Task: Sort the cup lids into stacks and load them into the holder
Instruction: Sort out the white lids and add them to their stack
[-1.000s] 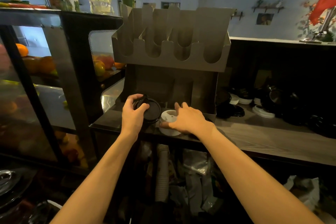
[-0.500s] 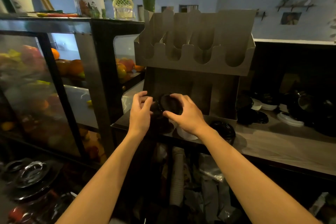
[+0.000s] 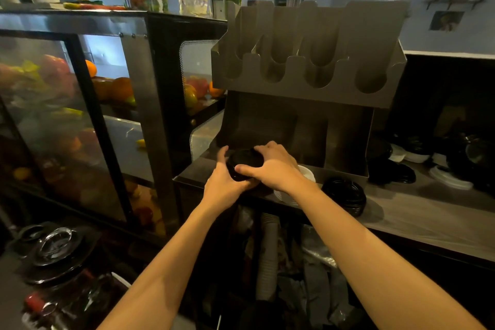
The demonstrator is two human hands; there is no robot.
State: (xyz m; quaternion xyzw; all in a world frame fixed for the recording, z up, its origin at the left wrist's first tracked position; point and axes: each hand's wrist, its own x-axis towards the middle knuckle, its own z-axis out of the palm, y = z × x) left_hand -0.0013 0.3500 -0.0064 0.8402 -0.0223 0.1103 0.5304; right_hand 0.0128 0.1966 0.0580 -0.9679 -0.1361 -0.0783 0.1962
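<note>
- My left hand and right hand were close together, both curled round one small stack of black lids. The left gripped from nine o'clock and the right from three o'clock, with its thumb laid across the near rim.
- I held that stack at the counter's left front corner, before the holder's lower bay. I could not tell whether it rested on the surface.
- At four o'clock from my right hand, white lids showed from under my wrist.
- Farther toward four o'clock, a second black stack sat on the counter.
- At twelve o'clock rose the metal holder, its scalloped slots facing me.
- At three o'clock, loose lids, black and white, lay along the counter's back.
- At nine o'clock stood a glass fruit case.
</note>
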